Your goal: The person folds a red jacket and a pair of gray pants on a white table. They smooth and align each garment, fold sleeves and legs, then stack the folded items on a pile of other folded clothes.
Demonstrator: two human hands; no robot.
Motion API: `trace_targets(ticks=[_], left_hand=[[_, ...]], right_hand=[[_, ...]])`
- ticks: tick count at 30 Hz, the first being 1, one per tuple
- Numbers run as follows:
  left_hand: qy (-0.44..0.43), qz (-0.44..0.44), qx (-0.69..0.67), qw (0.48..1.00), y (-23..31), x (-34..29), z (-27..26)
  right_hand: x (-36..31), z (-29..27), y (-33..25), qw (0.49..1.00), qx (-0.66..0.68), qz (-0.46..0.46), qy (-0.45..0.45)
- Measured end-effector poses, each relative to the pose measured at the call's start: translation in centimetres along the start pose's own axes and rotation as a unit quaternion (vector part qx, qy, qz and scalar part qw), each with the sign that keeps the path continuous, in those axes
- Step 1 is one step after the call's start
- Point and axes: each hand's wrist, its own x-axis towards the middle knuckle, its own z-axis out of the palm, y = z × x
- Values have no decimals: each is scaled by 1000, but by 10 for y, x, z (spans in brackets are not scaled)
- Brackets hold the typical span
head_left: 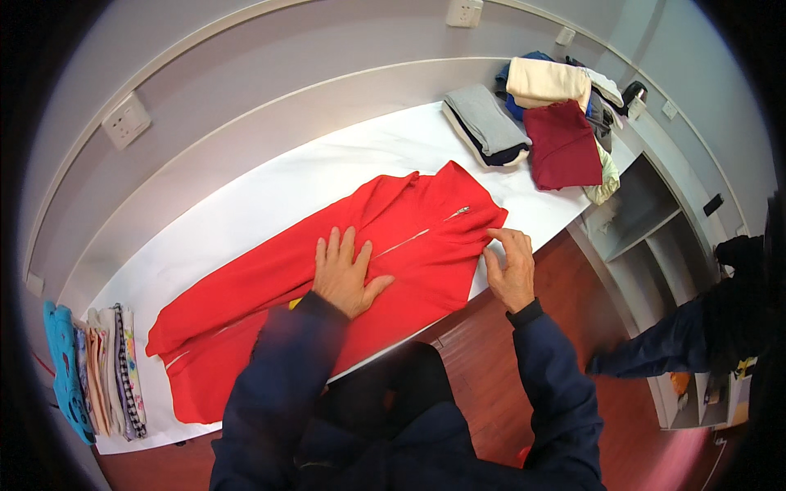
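A red zip-up jacket (pixel 426 266) lies spread across the white table, its collar end at the upper right and its hem toward the lower left. A zipper with a metal pull (pixel 463 211) runs along its front. My left hand (pixel 342 274) rests flat on the jacket's middle, fingers spread. Beside the jacket's right edge is my right hand (pixel 512 268), its fingers curved and thumb apart; the fingertips are at the red cloth, and whether they touch it I cannot tell. A small yellow patch (pixel 295 303) shows by my left wrist.
Folded clothes stand at the far right: a grey garment (pixel 489 123), a cream one (pixel 547 82) and a maroon one (pixel 563 146). Several folded cloths (pixel 110 368) line the left end of the white table (pixel 246 245). A shelf unit (pixel 647 221) and another person (pixel 679 335) are at right.
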Motion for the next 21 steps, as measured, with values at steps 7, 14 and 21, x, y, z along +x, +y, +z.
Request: trace_targets(ticks=[7,14,21], left_hand=[[-5,24,-34,999,-17,-10,10],[-38,45,-43,997,-35,-10,-6],[-71,80,-57,993,-58,-8,-22]], right_hand=[[22,0,35,969,153,-57,-187],[24,-5,45,946,225,-34,-230],[28,4,37,938,228,-15,-262]])
